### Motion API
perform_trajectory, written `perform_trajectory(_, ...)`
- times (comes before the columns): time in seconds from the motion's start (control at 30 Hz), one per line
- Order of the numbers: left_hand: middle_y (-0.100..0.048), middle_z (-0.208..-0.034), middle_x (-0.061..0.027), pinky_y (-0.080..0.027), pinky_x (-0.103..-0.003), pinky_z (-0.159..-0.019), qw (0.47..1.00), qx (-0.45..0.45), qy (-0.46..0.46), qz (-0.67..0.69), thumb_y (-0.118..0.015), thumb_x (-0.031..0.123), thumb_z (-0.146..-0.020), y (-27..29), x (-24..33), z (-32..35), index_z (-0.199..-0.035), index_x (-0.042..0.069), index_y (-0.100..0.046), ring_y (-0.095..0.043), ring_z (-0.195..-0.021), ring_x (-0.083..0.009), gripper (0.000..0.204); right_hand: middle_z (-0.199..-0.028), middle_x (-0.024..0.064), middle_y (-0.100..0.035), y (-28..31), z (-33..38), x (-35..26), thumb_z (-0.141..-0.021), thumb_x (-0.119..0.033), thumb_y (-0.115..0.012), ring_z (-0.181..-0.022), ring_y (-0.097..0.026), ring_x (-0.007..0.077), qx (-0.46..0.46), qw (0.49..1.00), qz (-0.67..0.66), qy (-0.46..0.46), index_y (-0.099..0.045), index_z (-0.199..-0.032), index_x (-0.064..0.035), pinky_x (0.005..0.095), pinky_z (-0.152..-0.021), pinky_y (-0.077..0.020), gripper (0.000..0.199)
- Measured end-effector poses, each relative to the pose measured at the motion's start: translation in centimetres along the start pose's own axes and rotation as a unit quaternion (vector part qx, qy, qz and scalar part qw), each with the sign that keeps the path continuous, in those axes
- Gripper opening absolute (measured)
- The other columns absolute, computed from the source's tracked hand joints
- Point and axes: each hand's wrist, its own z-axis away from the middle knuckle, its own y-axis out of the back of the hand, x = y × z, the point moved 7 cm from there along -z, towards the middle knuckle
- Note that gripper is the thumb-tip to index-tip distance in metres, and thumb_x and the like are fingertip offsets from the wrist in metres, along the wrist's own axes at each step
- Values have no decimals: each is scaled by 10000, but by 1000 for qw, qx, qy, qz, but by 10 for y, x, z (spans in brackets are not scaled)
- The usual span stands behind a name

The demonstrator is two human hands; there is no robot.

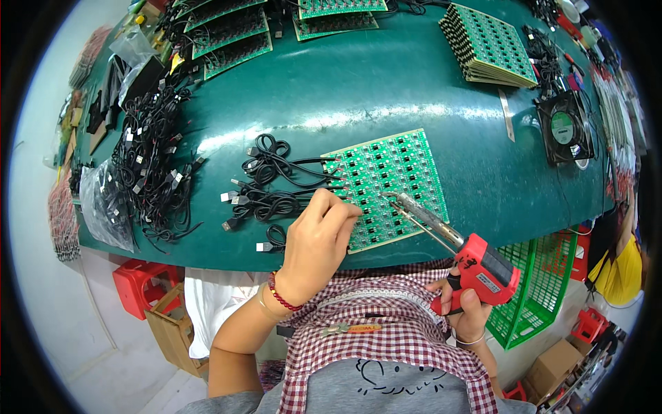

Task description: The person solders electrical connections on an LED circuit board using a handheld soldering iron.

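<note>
A green circuit board panel [396, 183] lies on the table in front of me, covered with rows of small parts. My left hand [317, 238] is closed in a pinch over its left edge. A black USB cable [276, 237] runs under that hand; the pinched end is hidden by my fingers. In my right hand [465, 314] is a red soldering gun [486, 272]. Its metal tip points up-left over the middle of the panel, near my left fingertips. Several coiled black USB cables [276, 162] reach the panel's left edge, their plugs lying to the left.
A pile of black USB cables [148, 152] and a clear plastic bag [105, 207] lie at the left. Stacked circuit panels [489, 45] stand at the back right, with more panels [238, 55] back left. A black fan [565, 127] sits right; a green basket [534, 290] stands below the table edge.
</note>
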Motion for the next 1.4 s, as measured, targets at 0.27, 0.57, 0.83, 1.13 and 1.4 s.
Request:
perform_trajectory(0.27,-453,-711,-63,-407,-301,-505,998,20,-32,-49,-660,-69,-719,3,-4,5,-900,69,-678,-492,-569,-175,228,-624,65,-509,7,5,5,-912,-341,-546,-477,-484,133,-5,1000,17,-23,-483,-1108,41,447,-756,-528,434)
perform_trajectory(0.57,-423,-720,-75,-401,-299,-512,999,3,-36,-11,-638,-87,-719,2,-3,3,-914,61,-678,-486,-588,-183,249,-711,77,-524,5,2,2,-913,-327,-537,-474,-480,127,-7,1000,10,-20,-476,-1104,46,432,-693,-540,423)
perform_trajectory(0.83,-454,-752,-92,-445,-351,-551,999,-8,-4,-37,-658,-54,-735,2,0,5,-892,20,-615,-538,-648,-246,178,-661,78,-529,7,3,2,-904,-334,-576,-511,-496,135,4,999,-5,-34,-477,-1139,50,444,-751,-523,461)
perform_trajectory(1.13,-498,-747,-95,-445,-324,-538,999,37,5,-14,-673,-57,-744,2,-8,7,-846,-3,-615,-540,-617,-226,129,-710,97,-581,5,15,17,-917,-321,-580,-602,-544,134,-45,994,40,-92,-488,-1175,63,302,-611,-511,472)
perform_trajectory(1.4,-482,-727,-86,-439,-324,-532,998,49,-13,-38,-671,-61,-739,0,-5,9,-821,-4,-622,-532,-609,-220,111,-765,101,-605,8,18,28,-924,-227,-572,-630,-550,128,-98,983,116,-105,-492,-1202,48,262,-576,-462,399)
